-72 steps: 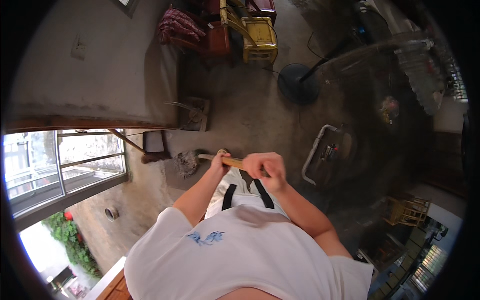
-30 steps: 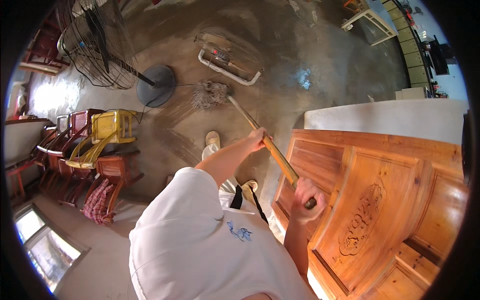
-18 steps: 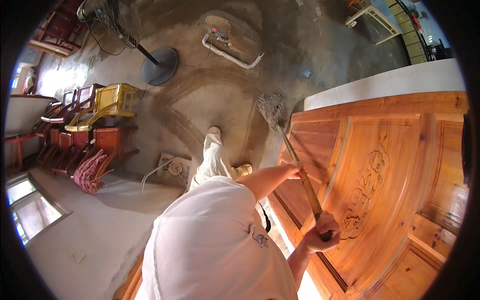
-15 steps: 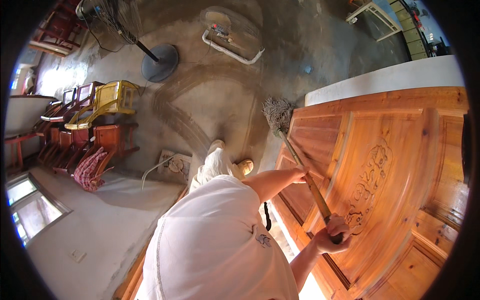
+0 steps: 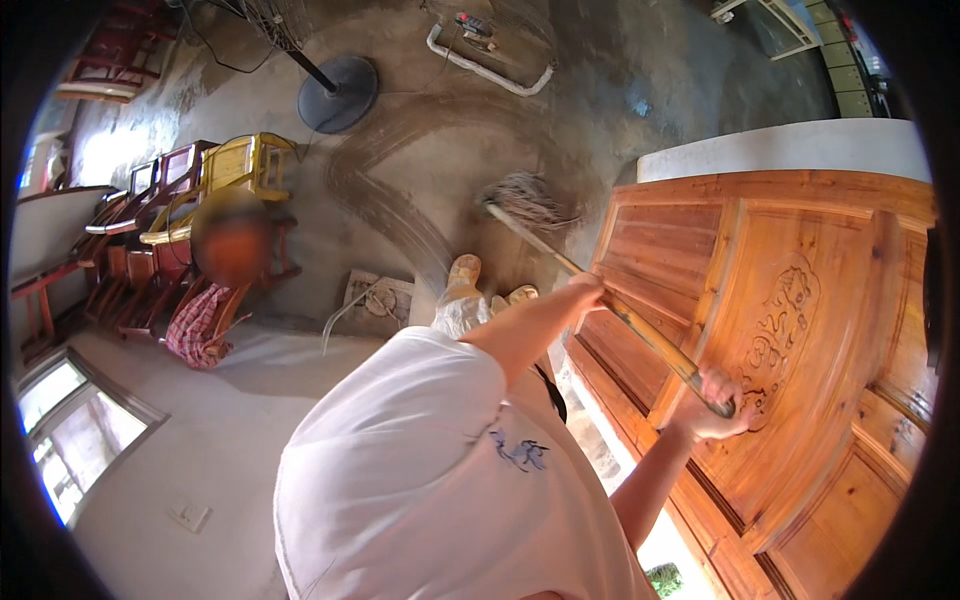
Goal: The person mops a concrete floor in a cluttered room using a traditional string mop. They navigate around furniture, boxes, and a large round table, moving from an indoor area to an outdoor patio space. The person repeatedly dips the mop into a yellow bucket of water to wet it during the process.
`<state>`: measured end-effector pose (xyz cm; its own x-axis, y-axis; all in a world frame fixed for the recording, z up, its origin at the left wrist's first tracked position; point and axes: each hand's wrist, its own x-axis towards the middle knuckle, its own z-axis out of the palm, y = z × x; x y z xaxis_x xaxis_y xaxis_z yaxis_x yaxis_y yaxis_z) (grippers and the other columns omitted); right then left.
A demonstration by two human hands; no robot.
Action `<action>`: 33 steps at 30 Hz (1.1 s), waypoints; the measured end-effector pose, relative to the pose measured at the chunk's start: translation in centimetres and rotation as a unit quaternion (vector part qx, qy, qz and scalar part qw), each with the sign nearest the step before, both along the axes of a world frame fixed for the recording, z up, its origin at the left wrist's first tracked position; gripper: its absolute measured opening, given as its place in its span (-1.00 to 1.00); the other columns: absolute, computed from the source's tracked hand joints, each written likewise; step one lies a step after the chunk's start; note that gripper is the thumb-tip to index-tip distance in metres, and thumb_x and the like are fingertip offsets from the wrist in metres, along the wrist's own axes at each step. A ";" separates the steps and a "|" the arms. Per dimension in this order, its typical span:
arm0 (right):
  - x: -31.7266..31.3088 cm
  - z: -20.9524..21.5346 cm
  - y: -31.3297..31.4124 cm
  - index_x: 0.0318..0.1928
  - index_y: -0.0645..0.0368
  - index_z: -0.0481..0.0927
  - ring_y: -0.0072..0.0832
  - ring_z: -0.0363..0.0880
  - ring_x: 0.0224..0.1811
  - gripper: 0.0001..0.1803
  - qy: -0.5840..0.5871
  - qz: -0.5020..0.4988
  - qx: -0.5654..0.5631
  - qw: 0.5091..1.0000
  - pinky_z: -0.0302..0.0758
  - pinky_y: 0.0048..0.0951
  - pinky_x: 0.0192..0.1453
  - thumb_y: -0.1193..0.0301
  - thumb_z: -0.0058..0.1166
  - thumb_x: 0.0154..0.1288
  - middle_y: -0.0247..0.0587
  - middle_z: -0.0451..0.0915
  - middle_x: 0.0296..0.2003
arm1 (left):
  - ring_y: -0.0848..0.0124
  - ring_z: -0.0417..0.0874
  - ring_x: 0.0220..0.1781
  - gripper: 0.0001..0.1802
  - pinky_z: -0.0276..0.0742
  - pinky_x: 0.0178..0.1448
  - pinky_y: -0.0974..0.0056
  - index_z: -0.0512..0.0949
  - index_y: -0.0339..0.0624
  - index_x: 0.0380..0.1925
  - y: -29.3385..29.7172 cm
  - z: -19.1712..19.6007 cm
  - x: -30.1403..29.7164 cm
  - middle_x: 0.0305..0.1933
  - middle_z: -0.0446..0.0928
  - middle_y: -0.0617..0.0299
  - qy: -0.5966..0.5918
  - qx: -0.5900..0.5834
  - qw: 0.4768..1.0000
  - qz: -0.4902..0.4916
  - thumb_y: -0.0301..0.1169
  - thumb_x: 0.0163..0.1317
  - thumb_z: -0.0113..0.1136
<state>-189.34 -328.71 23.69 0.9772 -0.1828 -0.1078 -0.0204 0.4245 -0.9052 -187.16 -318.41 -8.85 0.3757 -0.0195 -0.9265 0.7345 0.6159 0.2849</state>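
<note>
Both of my hands hold a mop by its wooden handle [image 5: 640, 330]. My left hand [image 5: 588, 290] grips the middle of the handle. My right hand [image 5: 708, 408] is closed over the handle's top end, in front of the carved wooden door [image 5: 800, 300]. The grey string mop head [image 5: 528, 200] rests on the wet concrete floor [image 5: 420, 170], a little beyond my feet in light boots [image 5: 465, 278]. Curved wet streaks mark the floor to the left of the mop head. My white shirt fills the lower middle of the view.
The wooden door stands close on my right, with a white wall top [image 5: 790, 150] behind it. A standing fan's round base [image 5: 338, 92] and a white frame [image 5: 485, 68] lie farther off. Stacked yellow and red chairs [image 5: 215, 185] stand left; a window [image 5: 60, 420] is lower left.
The view swung as I turned from the open floor toward the wooden door. The mop head was drawn across the floor toward the door and my feet. Both hands kept their grip.
</note>
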 end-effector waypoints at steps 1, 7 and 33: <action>-0.4 -0.9 0.6 -0.77 -0.07 0.11 -0.60 -0.05 -0.75 -0.51 -0.010 0.032 -0.002 0.999 0.06 -0.47 -0.59 -0.09 -0.38 0.14 -0.48 0.00 -0.84 | 0.42 0.59 -0.56 -0.78 0.51 -0.57 0.34 0.50 -0.32 -0.61 2.9 3.1 -1.9 -0.54 0.55 0.24 0.015 0.026 1.000 -0.005 -0.37 -0.04 0.23; -3.0 -7.1 9.6 -0.77 0.03 0.18 -0.47 0.05 -0.70 -0.48 0.013 0.261 0.059 0.963 0.15 -0.39 -0.45 -0.01 -0.45 0.20 -0.37 0.13 -0.84 | 0.26 0.58 -0.43 -0.80 0.59 -0.44 0.21 0.40 -0.26 -0.44 15.0 -3.8 -12.4 -0.43 0.48 0.10 0.117 -0.021 0.959 0.259 -0.32 0.17 -0.04; -11.3 -4.8 3.9 -0.70 0.27 0.22 -0.51 0.22 -0.63 -0.65 -0.138 0.330 0.014 0.934 0.20 -0.49 -0.48 0.44 -0.28 0.24 -0.26 0.27 -0.72 | 0.29 0.53 -0.42 -0.89 0.58 -0.28 0.28 0.32 -0.20 -0.45 16.6 -3.4 -13.4 -0.50 0.45 0.15 -0.088 -0.159 0.958 0.223 -0.42 0.20 -0.07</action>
<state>-200.65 -324.84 18.92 0.8671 0.4688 0.1683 -0.0543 0.4248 -0.9036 -200.52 -301.76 -12.21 0.5615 -0.0925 -0.8223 0.3369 0.9332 0.1251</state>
